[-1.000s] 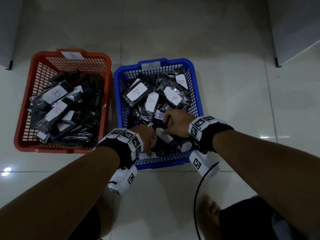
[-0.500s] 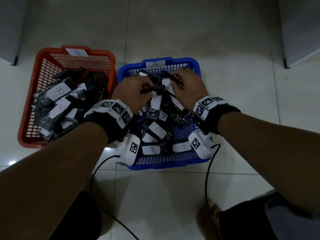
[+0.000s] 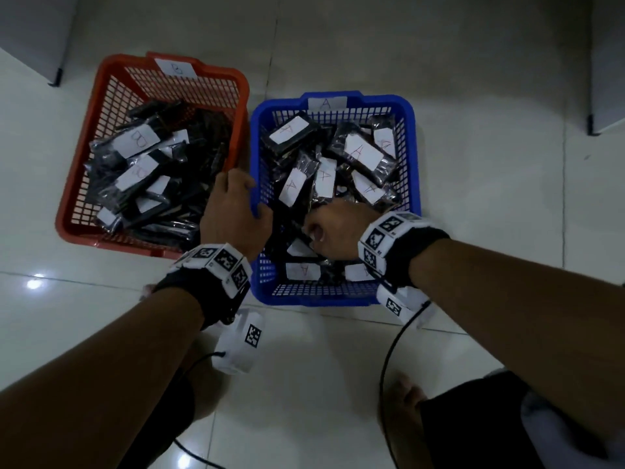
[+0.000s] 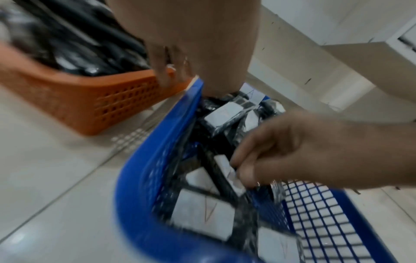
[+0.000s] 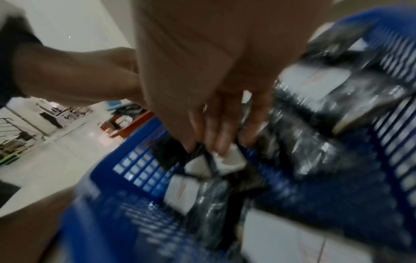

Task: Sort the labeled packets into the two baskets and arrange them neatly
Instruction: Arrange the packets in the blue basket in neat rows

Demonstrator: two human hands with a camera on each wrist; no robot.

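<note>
- Two baskets are sitting side by side on the floor (image 3: 490, 204), the B-tagged basket (image 3: 101, 106) lying left of the A-tagged basket (image 3: 411, 157).
- Packets marked B (image 3: 138, 140) are lying in the left one.
- Packets marked A (image 3: 362, 152) are lying in the right one.

Blurred in both wrist views: blue basket (image 5: 126, 222) and packets (image 4: 202, 211). Hidden under right hand (image 3: 333, 228): fingers and packet labels near basket's near edge. Too dim to read: red basket (image 3: 101, 93) tag.
</note>
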